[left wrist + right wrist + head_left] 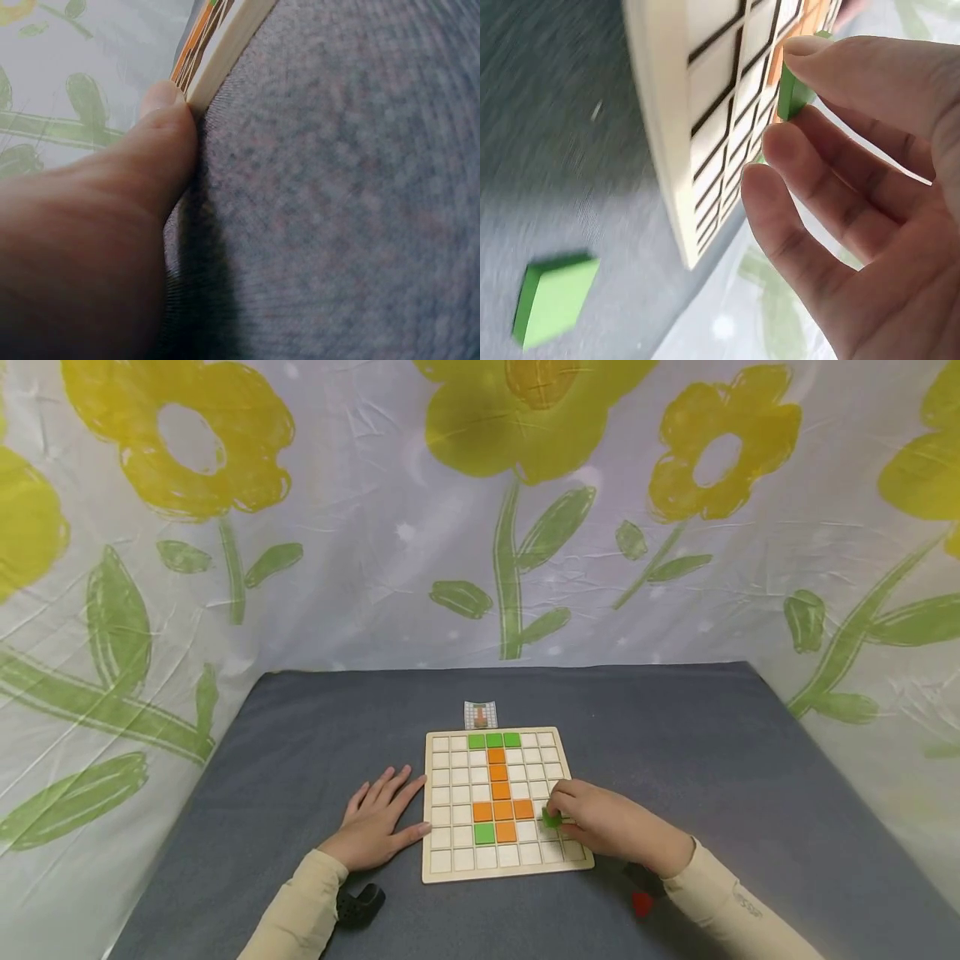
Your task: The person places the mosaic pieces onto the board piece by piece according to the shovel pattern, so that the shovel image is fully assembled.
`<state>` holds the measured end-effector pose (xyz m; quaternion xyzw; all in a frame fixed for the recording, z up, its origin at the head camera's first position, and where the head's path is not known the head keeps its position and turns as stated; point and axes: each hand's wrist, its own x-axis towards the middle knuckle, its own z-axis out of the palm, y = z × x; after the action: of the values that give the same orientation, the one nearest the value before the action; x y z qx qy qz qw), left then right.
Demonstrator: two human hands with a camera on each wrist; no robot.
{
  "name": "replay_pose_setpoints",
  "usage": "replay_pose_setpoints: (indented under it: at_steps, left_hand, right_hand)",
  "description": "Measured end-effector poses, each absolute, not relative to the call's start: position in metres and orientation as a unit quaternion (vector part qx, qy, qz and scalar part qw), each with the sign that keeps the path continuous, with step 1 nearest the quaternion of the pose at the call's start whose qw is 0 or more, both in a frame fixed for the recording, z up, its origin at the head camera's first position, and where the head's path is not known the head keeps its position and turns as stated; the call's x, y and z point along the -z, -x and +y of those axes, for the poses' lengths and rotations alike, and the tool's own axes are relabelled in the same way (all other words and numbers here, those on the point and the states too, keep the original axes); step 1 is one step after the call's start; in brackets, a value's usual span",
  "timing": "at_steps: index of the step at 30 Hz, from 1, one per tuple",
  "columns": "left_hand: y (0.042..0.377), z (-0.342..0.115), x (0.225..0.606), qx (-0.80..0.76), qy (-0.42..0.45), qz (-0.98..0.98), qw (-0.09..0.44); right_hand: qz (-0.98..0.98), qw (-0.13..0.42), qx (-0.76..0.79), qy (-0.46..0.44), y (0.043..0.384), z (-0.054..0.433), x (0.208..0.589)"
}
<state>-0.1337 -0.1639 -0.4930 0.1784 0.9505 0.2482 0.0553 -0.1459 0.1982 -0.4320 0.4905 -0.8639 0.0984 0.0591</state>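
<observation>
My right hand (596,814) pinches a green square tile (551,818) between thumb and fingers, over the right part of a wooden grid board (510,871). In the right wrist view the tile (795,94) stands tilted at the fingertips. White squares fill much of the board. Three green tiles (494,740) line its top row, with a column of orange tiles (498,772) below them. Orange tiles also flank the column lower down, and one green tile (484,833) sits at its lower left. My left hand (371,827) lies with fingers spread, thumb against the board's left edge.
A small printed card (480,715) with a grid pattern lies just behind the board. Another green tile (559,300) lies on the dark cloth beside the board. Near the right wrist is a small red object (642,904). A flowered curtain (360,568) stands behind the table.
</observation>
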Motion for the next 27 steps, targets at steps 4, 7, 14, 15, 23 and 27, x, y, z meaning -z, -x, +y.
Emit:
replay_pose_setpoints:
  at_steps: [4, 7, 14, 15, 23, 27]
  left_hand:
    - [0.133, -0.164, 0.493, -0.248, -0.177, 0.951, 0.057]
    - [0.133, -0.164, 0.493, -0.248, -0.178, 0.950, 0.059]
    - [0.134, -0.165, 0.493, -0.243, -0.176, 0.952, 0.062]
    - [0.134, -0.165, 0.492, -0.244, -0.175, 0.952, 0.062]
    - [0.134, -0.164, 0.493, -0.245, -0.176, 0.951, 0.064]
    - [0.135, -0.165, 0.495, -0.242, -0.177, 0.952, 0.063]
  right_hand:
    - [-0.844, 0.073, -0.111, -0.520, 0.146, 0.188, 0.436]
    - [-0.841, 0.065, -0.117, -0.524, 0.144, 0.183, 0.438]
    - [-0.842, 0.072, -0.107, -0.524, 0.144, 0.175, 0.442]
    - [-0.840, 0.074, -0.107, -0.526, 0.144, 0.175, 0.443]
    - [-0.833, 0.079, -0.107, -0.537, 0.145, 0.170, 0.447]
    - [-0.834, 0.078, -0.102, -0.536, 0.144, 0.169, 0.448]
